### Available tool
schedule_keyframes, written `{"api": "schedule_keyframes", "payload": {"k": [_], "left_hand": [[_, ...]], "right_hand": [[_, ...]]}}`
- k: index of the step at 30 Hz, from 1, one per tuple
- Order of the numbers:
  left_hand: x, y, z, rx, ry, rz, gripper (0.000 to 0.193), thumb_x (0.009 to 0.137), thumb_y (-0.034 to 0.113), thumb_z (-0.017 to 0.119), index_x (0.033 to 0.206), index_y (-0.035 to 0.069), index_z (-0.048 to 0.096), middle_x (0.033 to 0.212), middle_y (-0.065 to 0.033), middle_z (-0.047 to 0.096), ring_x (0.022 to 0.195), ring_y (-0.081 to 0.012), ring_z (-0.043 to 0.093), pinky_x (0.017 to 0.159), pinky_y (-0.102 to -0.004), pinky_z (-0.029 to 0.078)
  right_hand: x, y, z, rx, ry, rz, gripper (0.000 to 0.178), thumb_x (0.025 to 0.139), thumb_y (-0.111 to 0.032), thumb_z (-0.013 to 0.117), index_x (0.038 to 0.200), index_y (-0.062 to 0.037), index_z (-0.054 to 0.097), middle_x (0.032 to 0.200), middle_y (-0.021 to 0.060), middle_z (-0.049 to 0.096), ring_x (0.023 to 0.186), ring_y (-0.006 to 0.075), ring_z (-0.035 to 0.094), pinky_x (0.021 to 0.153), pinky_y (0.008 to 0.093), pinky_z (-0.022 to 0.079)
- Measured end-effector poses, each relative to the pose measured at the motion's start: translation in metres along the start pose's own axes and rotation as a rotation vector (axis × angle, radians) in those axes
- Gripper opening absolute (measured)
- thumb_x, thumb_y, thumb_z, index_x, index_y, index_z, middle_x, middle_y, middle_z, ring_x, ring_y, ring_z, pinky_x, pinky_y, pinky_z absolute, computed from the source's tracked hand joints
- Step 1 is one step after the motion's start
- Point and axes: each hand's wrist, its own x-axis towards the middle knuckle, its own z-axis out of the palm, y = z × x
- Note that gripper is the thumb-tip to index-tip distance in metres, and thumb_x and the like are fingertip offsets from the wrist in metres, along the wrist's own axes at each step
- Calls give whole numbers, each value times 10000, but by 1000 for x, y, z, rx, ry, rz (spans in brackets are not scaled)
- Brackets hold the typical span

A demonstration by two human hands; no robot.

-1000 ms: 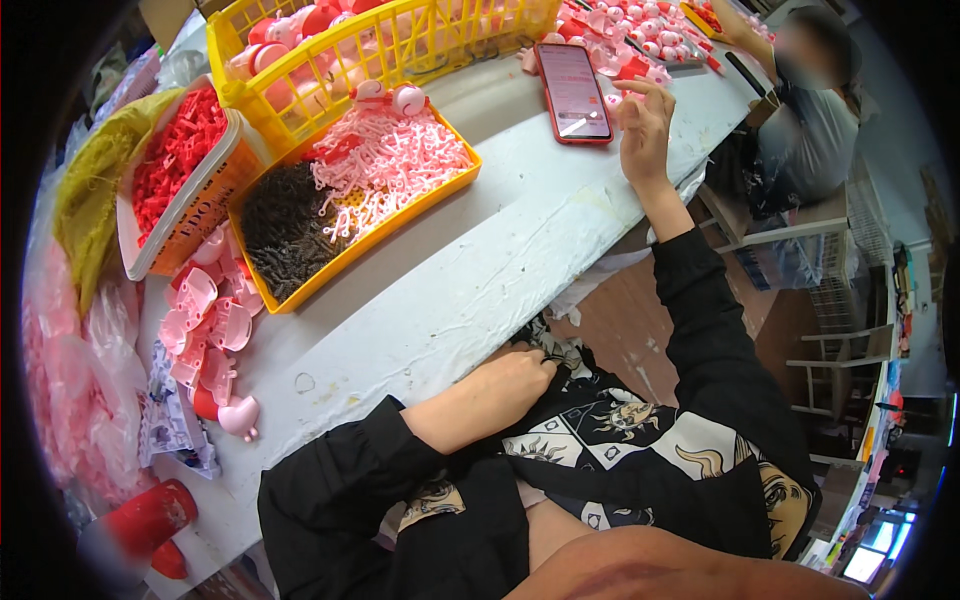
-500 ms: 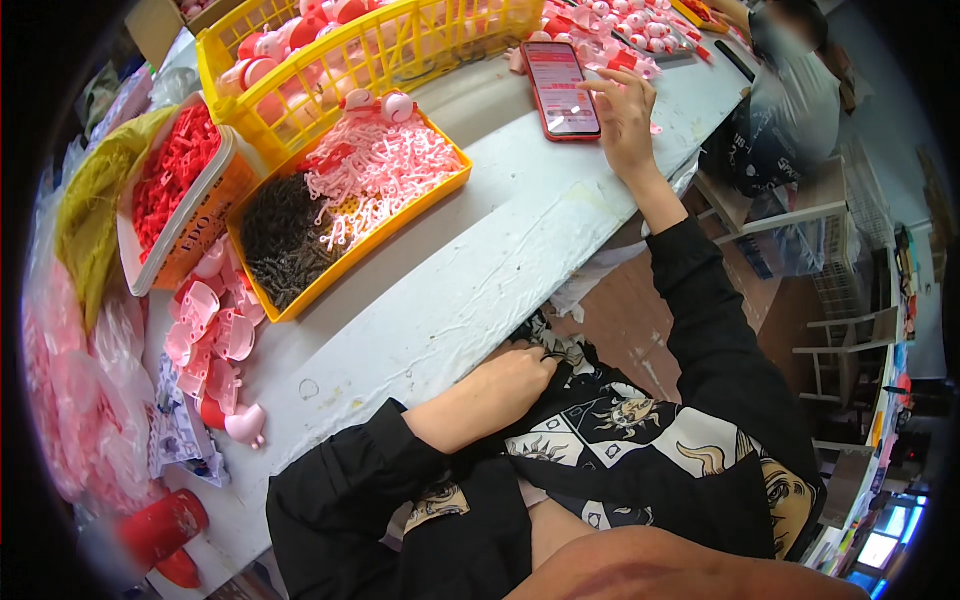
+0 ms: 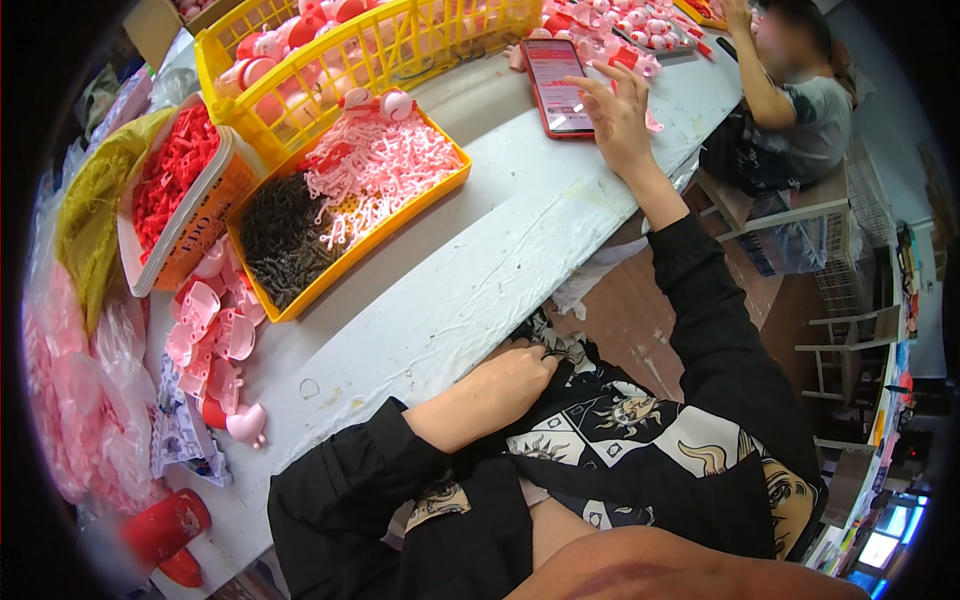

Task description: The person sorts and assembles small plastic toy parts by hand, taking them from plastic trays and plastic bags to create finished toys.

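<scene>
Phone point(image 3: 553, 85) lies on the table point(image 3: 420, 300), in from its near edge, already lit. The right hand point(image 3: 622, 128) has half-open fingers over it, holding nothing; I can't tell if they touch. The left hand point(image 3: 498, 388) curls by that edge, hold hidden. Pink pieces point(image 3: 395, 165) lie loose.

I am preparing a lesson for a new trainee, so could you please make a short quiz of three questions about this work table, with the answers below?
1. Which hand is nearer to the phone: the left hand or the right hand?

2. True or false: the shallow yellow tray holds pieces of one colour only.

3. Fill in the colour: the orange-sided tub beside the tray is filled with ____ pieces.

Key
1. The right hand.
2. False: dark pieces lie beside pink ones.
3. Red.
</scene>
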Motion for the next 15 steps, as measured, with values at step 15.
{"api": "schedule_keyframes", "payload": {"k": [15], "left_hand": [[-1,1,-1,15,-4,-2,168,869,99,512,934,-30,599,837,-159,612,800,-316,609,753,-390,488]], "right_hand": [[-2,3,0,-35,-3,9,304,964,-405,487,1055,-214,705,1257,101,534,1237,326,361,1049,427,265]]}}
